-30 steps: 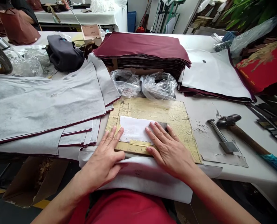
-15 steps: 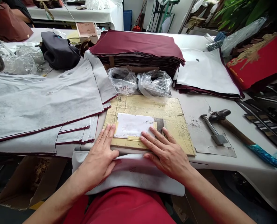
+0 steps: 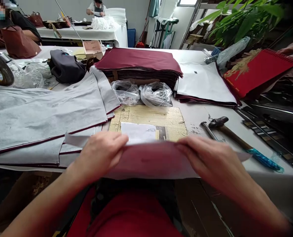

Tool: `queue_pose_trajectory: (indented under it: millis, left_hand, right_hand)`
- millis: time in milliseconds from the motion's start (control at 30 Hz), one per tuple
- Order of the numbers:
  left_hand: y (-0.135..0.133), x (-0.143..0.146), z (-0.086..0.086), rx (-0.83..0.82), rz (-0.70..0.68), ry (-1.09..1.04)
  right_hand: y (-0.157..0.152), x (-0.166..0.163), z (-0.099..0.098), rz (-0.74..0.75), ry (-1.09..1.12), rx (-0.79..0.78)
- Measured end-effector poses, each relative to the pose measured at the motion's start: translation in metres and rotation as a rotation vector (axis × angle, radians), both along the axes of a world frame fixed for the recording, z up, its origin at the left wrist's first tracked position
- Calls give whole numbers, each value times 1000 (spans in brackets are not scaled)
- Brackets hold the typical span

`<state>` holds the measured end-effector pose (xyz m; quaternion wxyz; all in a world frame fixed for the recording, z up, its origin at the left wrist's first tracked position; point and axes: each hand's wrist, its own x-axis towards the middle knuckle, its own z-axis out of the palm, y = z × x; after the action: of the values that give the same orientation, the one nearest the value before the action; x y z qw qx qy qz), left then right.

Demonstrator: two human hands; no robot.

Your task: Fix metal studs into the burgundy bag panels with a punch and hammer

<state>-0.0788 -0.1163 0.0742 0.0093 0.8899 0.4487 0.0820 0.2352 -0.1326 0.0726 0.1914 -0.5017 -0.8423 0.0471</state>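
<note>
Between both hands a grey-backed leather panel (image 3: 153, 161) is stretched, blurred by motion and showing a reddish tint. My left hand (image 3: 100, 149) pinches its edge on the left, fingers closed. On the right, my right hand (image 3: 205, 154) grips the same edge between thumb and fingers. The panel hangs over the table's front edge and covers the near part of the yellowish board (image 3: 173, 115). Lying on that board is a white paper sheet (image 3: 139, 131) with print along its right side, partly hidden by the panel.
Grey-backed panels (image 3: 38, 112) spread at left. Behind the board are two clear plastic bags (image 3: 156, 93) and a maroon leather stack (image 3: 141, 61). A hammer (image 3: 235, 135) and a metal punch (image 3: 209, 130) lie right. A person (image 3: 97, 10) works at the far table.
My hands have left the paper and board, where they lay flat, and now hold up the leather panel that hung over my lap. The view has tilted up somewhat.
</note>
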Motion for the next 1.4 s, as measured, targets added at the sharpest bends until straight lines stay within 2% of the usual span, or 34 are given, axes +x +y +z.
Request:
queue_pose_trajectory:
  millis: [100, 167, 233, 300, 367, 400, 500, 600, 733, 867, 933, 1033, 1200, 1267, 1400]
  left_hand:
    - [53, 11, -3, 78, 56, 41]
    - [82, 18, -13, 72, 80, 62]
    - [96, 24, -25, 76, 107, 76]
    - [92, 32, -37, 151, 186, 31]
    - [71, 41, -48, 227, 212, -61]
    - [57, 46, -54, 226, 166, -101]
    - [16, 55, -72, 83, -113, -114]
    - [0, 56, -90, -18, -201, -98]
    - [6, 51, -96, -87, -225, -139]
    - [9, 49, -91, -105, -222, -189]
    - [9, 50, -94, -77, -208, -197]
    - [12, 53, -111, 54, -203, -197]
    - [19, 62, -144, 321, -88, -233]
    - [21, 66, -148, 373, -67, -284]
    - [25, 71, -146, 518, -65, -369]
  right_hand:
    - [55, -3, -2, -113, -109, 197]
    - [91, -3, -14, -107, -133, 186]
    - [115, -4, -30, -95, -142, 139]
    - [127, -6, -48, -115, -169, 119]
    - [128, -8, -62, -140, -203, 111]
    - [125, -9, -67, -144, -217, 107]
    - [117, -12, -74, -92, -228, 141]
    - [120, -17, -66, 15, -131, 216]
    - [162, -49, -37, 128, 63, 141]
    - [238, -115, -13, 133, -6, -46]
    - [274, -149, -13, 107, -63, -120]
    - [311, -184, -24, 37, -144, -227]
    - [323, -195, -44, 26, -157, -341]
    - [323, -194, -47, 30, -143, -385]
    - [327, -201, -48, -10, -102, -474]
